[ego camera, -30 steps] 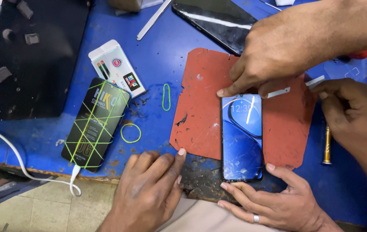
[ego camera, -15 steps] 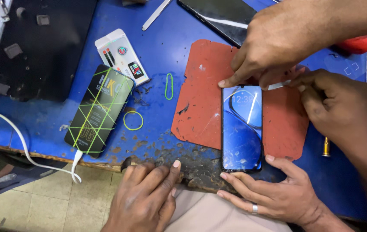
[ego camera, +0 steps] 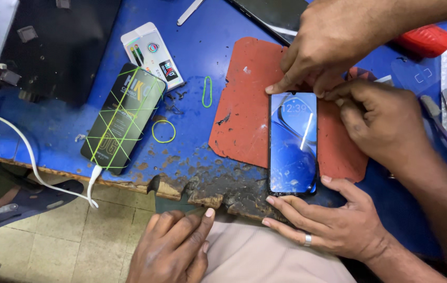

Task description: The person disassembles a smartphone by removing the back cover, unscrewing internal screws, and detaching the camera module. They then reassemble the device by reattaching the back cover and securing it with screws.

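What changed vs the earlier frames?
The right hand moved left, from the right edge of the red mat to the top right corner of the phone. Unchanged: left hand at the phone's bottom edge, another person's hand at its top.

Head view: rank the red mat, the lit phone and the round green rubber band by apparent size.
1. Red mat
2. Lit phone, lying on the mat
3. Round green rubber band, clearly smallest

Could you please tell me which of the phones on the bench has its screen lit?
The phone on the red mat: its screen glows blue, whereas the banded phone to its left is dark.
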A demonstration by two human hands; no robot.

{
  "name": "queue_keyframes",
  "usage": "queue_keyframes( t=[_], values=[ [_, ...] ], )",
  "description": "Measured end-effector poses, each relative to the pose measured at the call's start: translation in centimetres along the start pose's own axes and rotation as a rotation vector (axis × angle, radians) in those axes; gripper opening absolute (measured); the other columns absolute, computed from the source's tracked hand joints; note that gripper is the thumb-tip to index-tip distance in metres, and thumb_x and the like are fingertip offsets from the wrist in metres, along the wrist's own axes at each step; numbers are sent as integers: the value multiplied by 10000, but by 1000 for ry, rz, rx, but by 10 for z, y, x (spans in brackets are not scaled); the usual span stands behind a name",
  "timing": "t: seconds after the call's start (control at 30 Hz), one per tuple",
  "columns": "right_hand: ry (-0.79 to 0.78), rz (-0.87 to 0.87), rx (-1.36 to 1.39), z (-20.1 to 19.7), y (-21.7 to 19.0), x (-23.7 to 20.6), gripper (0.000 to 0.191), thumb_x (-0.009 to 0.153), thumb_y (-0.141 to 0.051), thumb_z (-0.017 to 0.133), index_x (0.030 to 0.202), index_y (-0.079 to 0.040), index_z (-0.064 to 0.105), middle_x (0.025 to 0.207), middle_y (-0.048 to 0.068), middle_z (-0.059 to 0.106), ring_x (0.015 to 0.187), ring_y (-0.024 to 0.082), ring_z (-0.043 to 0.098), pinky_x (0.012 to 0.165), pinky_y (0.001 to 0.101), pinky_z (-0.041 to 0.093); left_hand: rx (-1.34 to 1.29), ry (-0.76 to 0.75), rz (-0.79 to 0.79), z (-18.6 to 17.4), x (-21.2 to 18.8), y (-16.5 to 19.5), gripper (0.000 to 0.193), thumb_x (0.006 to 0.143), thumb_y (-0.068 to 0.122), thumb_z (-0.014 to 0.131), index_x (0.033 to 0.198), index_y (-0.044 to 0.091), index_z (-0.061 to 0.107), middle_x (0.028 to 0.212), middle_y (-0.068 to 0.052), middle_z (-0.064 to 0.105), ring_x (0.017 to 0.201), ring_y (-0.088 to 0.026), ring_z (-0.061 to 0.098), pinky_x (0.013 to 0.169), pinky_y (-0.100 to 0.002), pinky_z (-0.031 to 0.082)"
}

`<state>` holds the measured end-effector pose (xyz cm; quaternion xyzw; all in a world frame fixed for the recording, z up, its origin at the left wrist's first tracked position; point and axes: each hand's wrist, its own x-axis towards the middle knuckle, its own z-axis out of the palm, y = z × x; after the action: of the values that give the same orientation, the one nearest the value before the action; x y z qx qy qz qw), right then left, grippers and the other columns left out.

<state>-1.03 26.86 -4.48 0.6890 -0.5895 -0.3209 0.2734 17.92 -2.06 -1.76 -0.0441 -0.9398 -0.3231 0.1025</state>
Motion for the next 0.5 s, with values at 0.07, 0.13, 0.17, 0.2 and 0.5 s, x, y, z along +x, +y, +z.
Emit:
queue_keyframes(
  t=[0.07,0.13,0.17,0.2,0.5],
  values=[
    [-16,-34,-82,1,-2,0,674,863,-134,706,1390,142,390,1485,225,475,1374,217,443,1155,321,344,-5,2,-12,0,-2,1,489,729,106,726,1199,-28,719,1035,-95,705,888,-250,616,786,-402,492],
    [-32,-38,-120,2,-5,-1,663,870,-137,708,1383,143,395,1486,225,476,1376,216,443,1161,317,338,-8,1,-19,0,-1,1,488,724,111,731,1193,-25,722,1016,-88,703,883,-250,619,786,-402,492],
    [-40,-23,-118,3,-6,-1,655,878,-140,708,1378,150,401,1488,230,482,1380,218,445,1168,315,335,-1,9,-27,-1,0,1,486,722,110,728,1190,-23,723,1012,-92,701,887,-255,619,789,-402,493],
    [-48,-10,-114,3,-7,-2,647,885,-142,708,1374,157,407,1489,236,487,1384,219,447,1175,313,333,4,16,-37,-3,0,0,484,721,109,726,1187,-20,724,1008,-97,699,891,-259,619,793,-402,494],
    [-21,-141,-402,3,-8,-3,720,860,-144,731,1401,132,345,1487,217,436,1364,216,425,1148,298,328,57,12,-73,-16,20,-11,444,695,68,708,1132,1,748,955,-95,687,895,-258,623,793,-408,495]
  ],
)
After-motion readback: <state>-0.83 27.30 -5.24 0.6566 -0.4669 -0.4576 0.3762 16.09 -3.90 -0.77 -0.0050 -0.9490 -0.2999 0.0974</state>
